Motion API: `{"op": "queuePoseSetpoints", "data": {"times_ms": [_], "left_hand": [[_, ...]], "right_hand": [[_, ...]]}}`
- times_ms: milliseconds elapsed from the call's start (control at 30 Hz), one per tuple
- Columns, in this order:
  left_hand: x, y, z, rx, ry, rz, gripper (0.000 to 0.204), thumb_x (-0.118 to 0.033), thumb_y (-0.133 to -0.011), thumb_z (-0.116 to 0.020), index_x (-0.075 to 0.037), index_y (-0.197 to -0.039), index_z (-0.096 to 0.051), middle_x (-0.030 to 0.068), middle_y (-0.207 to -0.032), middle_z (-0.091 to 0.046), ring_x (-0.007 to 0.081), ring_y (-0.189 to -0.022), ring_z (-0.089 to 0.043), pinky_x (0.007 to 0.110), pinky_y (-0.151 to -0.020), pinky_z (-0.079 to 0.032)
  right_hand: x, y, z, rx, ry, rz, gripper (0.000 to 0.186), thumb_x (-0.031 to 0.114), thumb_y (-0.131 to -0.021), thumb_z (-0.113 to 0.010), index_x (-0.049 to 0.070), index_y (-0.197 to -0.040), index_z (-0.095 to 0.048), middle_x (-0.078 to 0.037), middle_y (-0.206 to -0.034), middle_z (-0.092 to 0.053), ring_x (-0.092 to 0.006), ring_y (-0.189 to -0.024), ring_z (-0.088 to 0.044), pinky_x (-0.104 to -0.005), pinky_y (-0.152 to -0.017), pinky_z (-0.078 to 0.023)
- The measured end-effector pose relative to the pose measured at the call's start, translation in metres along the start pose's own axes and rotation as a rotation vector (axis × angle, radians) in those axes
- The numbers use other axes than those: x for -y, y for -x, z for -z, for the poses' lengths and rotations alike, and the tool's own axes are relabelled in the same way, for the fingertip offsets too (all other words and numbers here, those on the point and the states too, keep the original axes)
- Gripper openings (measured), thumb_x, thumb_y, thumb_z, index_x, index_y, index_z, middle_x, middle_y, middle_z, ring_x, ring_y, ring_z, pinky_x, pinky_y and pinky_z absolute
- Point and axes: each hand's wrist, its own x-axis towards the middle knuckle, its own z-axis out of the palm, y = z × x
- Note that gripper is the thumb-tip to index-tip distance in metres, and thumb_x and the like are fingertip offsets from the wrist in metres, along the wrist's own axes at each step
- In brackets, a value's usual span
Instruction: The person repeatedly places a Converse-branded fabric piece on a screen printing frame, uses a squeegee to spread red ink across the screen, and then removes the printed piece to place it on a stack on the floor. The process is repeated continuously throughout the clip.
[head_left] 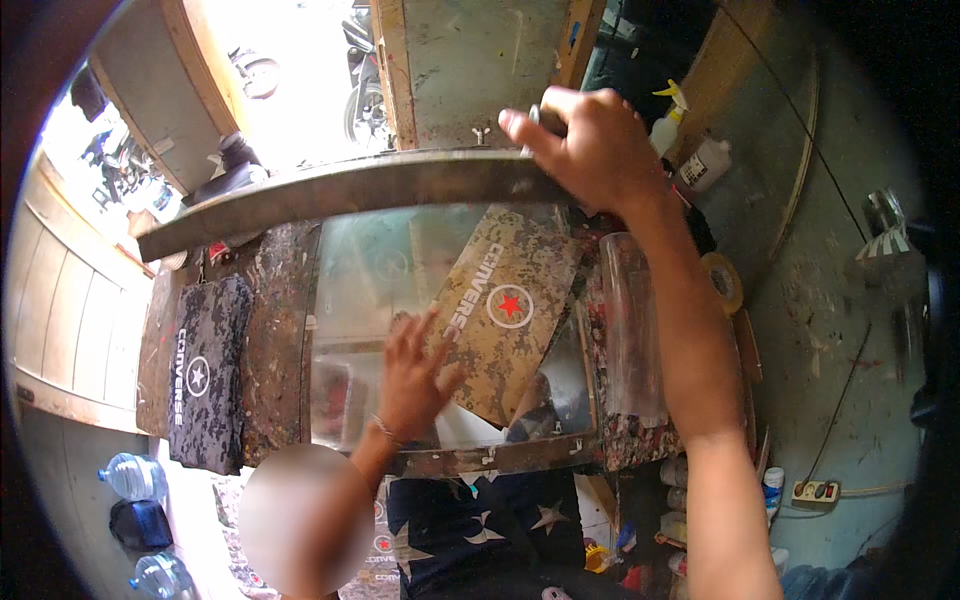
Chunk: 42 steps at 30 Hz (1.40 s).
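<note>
My right hand [605, 145] is closed round the right end of a long dark frame [340, 195], seen edge-on and raised above the far side of the table. A tan camouflage panel [525, 265] with pale lettering and a red star in a white ring lies slanted on a glass plate [350, 290]. At its near left edge is my left hand [415, 375], fingers spread and slightly blurred; whether they touch the panel I cannot tell. Nothing shows in that hand.
A stack of dark camouflage panels [208, 370] lies on the left of the paint-stained table [275, 400]. A clear plastic roll [630, 330] lies right of the glass. Beyond it stand a spray bottle [668, 125] and a white bottle [705, 165]. Water bottles [135, 477] are at lower left.
</note>
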Motion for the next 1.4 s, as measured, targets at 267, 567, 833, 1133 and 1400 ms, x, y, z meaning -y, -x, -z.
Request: {"op": "queuePoseSetpoints", "data": {"times_ms": [267, 567, 833, 1133, 1400], "left_hand": [[0.037, 0.172, 0.008, 0.183, -0.122, 0.301, 0.046, -0.039, -0.094, -0.067, -0.021, -0.136, -0.066, 0.0144, -0.167, -0.025, 0.0402, -0.155, -0.012, 0.060, -0.124, -0.003], [0.046, 0.264, 0.008, -0.352, 0.881, 1.343, 0.044, -0.026, -0.095, -0.074, 0.003, -0.124, -0.060, 0.0094, -0.114, -0.068, 0.0188, -0.103, -0.063, 0.033, -0.090, -0.050], [0.078, 0.453, 0.077, -0.608, 1.246, 1.260, 0.031, -0.005, -0.099, -0.065, 0.004, -0.128, -0.061, 0.0094, -0.114, -0.073, 0.0150, -0.096, -0.071, 0.030, -0.084, -0.059], [0.104, 0.729, -0.016, -1.680, 1.085, 1.619, 0.025, -0.001, -0.099, -0.055, 0.002, -0.124, -0.059, 0.0168, -0.116, -0.068, 0.0308, -0.099, -0.071, 0.044, -0.083, -0.061], [0.160, 0.730, -0.154, -2.492, 1.059, 1.848, 0.042, 0.005, -0.090, -0.054, -0.004, -0.131, -0.056, 0.0137, -0.119, -0.066, 0.0333, -0.102, -0.068, 0.048, -0.083, -0.062]], "right_hand": [[-0.023, -0.046, 0.008, 0.049, -0.047, 0.038, 0.061, 0.057, -0.096, -0.059, -0.002, -0.085, -0.068, -0.016, -0.067, -0.057, -0.0241, -0.062, -0.056, -0.0367, -0.067, -0.049], [-0.033, -0.062, 0.012, 0.073, -0.032, 0.010, 0.059, 0.056, -0.096, -0.056, -0.001, -0.098, -0.070, -0.018, -0.077, -0.064, -0.0254, -0.071, -0.062, -0.0377, -0.076, -0.050], [-0.118, -0.099, -0.004, 0.063, -0.040, 0.081, 0.057, 0.048, -0.101, -0.055, -0.002, -0.124, -0.069, -0.015, -0.115, -0.073, -0.0219, -0.107, -0.066, -0.0333, -0.098, -0.047], [-0.179, -0.123, -0.003, 0.290, -0.201, -0.034, 0.058, 0.047, -0.105, -0.048, 0.000, -0.136, -0.062, -0.013, -0.131, -0.066, -0.0232, -0.122, -0.060, -0.0341, -0.106, -0.042], [-0.151, -0.096, 0.008, 0.363, -0.304, -0.176, 0.050, 0.043, -0.106, -0.049, 0.000, -0.127, -0.066, -0.006, -0.112, -0.069, -0.0167, -0.100, -0.064, -0.0296, -0.091, -0.049]]}}
